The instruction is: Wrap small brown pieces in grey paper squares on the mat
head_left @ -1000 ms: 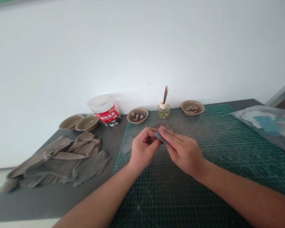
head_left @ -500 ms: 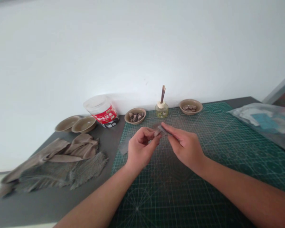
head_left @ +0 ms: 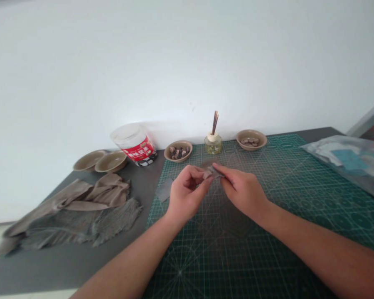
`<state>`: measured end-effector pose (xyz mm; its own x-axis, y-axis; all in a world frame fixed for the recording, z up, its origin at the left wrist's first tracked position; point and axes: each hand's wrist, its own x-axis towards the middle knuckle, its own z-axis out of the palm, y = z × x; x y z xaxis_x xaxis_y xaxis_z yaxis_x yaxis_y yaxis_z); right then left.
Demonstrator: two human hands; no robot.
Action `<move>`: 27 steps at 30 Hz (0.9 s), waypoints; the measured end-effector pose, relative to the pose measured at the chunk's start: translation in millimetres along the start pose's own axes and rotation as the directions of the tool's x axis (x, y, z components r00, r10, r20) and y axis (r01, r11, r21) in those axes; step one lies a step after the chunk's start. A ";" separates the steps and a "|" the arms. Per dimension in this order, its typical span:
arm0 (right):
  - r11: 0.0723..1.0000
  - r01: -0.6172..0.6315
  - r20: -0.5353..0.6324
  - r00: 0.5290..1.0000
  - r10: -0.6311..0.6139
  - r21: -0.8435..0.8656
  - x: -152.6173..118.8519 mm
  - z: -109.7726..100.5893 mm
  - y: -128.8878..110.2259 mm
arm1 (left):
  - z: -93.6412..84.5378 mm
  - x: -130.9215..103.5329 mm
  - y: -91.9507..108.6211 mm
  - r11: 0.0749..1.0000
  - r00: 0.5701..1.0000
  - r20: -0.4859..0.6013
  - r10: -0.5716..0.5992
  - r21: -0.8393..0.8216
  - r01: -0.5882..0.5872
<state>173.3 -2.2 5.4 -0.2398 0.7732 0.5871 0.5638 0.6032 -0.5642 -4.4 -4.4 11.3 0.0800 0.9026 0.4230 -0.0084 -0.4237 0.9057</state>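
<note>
My left hand (head_left: 186,190) pinches a small pale stone (head_left: 207,175) between thumb and fingertips above the green cutting mat (head_left: 193,249). Against it, my right hand (head_left: 244,190) grips a thin grey piece that looks like folded sandpaper (head_left: 218,172), thumb and fingers closed on it. The stone and the grey piece meet between the two hands; fingers partly hide both. Beside my left wrist, a flat grey sheet (head_left: 164,190) lies on the mat, also resembling sandpaper.
Along the wall stand a bowl of rough stones (head_left: 178,157), a reed diffuser (head_left: 212,143) and a bowl of smoother flat stones (head_left: 251,146). Leftward are a red-labelled plastic tub (head_left: 136,149), two bowls (head_left: 110,166) and crumpled cloths (head_left: 90,203). A plastic bag (head_left: 349,160) lies right.
The grey piece has shifted slightly against the stone, and my right fingertips sit a little lower. Both hands keep their hold; the surrounding objects have stayed put.
</note>
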 end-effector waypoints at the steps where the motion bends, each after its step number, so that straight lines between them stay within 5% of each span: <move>1: 0.996 -0.072 -0.008 0.997 0.073 0.051 1.6 -0.6 1.1 | -0.6 0.4 0.2 1.000 1.000 0.006 0.007 -0.013 -0.007; 6: 0.834 -0.347 0.039 0.929 0.367 0.429 7.1 -2.3 6.3 | -3.6 3.4 0.0 0.997 1.000 0.018 0.007 -0.077 -0.005; 13: 0.588 -0.413 0.235 0.904 0.356 0.696 9.9 -6.8 14.0 | -7.6 12.3 -9.9 0.971 0.984 0.078 -0.159 -0.169 0.170; 22: 0.483 -0.450 0.319 0.888 0.331 0.751 8.5 -7.8 18.1 | -10.3 16.2 -16.6 0.949 0.967 0.146 -0.209 -0.207 0.236; 27: 0.564 -0.448 0.287 0.890 0.354 0.694 9.1 -8.2 18.4 | -10.7 16.0 -18.9 0.913 0.932 0.184 -0.312 -0.213 0.348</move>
<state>187.9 14.3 5.1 -0.2404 0.9580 0.1563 -0.1228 0.1298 -0.9839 -13.7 18.8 1.2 0.2606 0.9595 0.1067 -0.1918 -0.0568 0.9798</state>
